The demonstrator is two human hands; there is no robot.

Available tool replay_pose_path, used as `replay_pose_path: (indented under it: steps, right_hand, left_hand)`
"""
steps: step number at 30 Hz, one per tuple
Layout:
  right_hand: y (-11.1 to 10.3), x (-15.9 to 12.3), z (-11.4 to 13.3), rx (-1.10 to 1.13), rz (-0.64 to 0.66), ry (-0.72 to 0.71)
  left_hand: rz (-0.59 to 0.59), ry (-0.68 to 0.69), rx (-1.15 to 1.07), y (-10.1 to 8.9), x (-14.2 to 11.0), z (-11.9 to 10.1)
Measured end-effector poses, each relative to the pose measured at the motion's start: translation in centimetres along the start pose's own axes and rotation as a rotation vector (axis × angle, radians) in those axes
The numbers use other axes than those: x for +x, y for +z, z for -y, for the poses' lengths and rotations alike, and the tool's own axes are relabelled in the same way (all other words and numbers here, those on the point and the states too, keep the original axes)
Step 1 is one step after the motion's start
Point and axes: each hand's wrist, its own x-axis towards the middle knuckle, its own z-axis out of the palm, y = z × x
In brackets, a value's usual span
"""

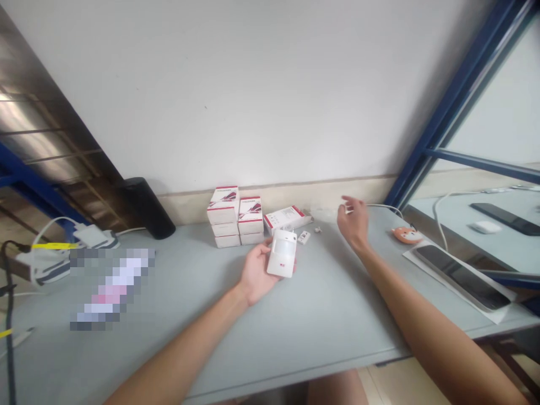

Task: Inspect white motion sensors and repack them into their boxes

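Bare forearms (181, 349) reach in over the desk (329, 320), nearest the camera at the lower edge. At the end of one, the left hand (255, 274) holds a white motion sensor (281, 260), fingers wrapped behind it, its domed window facing the viewer and its body slightly tilted.

Off at the sensor's two o'clock, the right hand (353, 221) hangs apart from it, fingers half curled with a narrow gap; nothing shows in its grasp, though blur softens the fingertips. Just beside it, toward nine o'clock, is some faint clear plastic (324, 213).

Around the sensor, a red-and-white carton (287, 217) lies flat at twelve o'clock, a small white bracket (304, 237) at one, and stacked cartons (223, 216) between ten and eleven.

The step in hand looks like supporting the unwrapped sensor one-handed while the other hand is busy near the plastic. Bringing both hands together would call for a steady left grip and a light right-hand pinch at the casing's edges, off the window.
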Motion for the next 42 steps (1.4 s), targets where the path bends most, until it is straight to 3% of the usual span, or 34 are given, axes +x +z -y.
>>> replay_pose_path:
  steps: [2, 5, 8, 14, 19, 24, 29, 33, 42]
  right_hand:
    - [0.0, -1.3, 2.6, 0.214, 0.256, -0.012]
    - [0.4, -4.2, 6.0, 0.43, 0.723, 0.109]
    - [1.2, -7.1, 7.9, 0.61, 0.918, 0.244]
    - [2.3, -9.2, 8.2, 0.723, 0.844, 0.487]
    - [2.0, -8.7, 8.7, 0.586, 0.728, 0.371]
    - [1.7, -6.8, 8.2, 0.491, 0.471, 0.404]
    - [1.7, -4.3, 6.5, 0.611, 0.312, 0.437]
    - [1.1, -2.2, 5.3, 0.73, 0.161, 0.482]
    - [-0.2, 0.5, 3.2, 0.863, 0.092, 0.517]
  left_hand:
    - [-0.013, 0.027, 0.012, 0.1, 0.0, 0.0]
    - [-0.032, 0.054, 0.05, 0.1, 0.2, 0.1]
    - [-0.063, 0.089, 0.132, 0.0, 0.4, 0.2]
    - [-0.149, 0.156, 0.32, -0.2, 0.5, 0.5]
    - [-0.156, 0.162, 0.338, 0.4, 0.3, 0.3]
    - [-0.107, 0.081, 0.37, 1.1, -0.1, 0.7]
    - [-0.048, 0.013, 0.417, 1.4, 0.0, 0.7]
    - [-0.015, -0.118, 0.47, 0.9, 0.2, 0.5]
    - [0.05, -0.226, 0.469, 1.2, 0.2, -0.4]
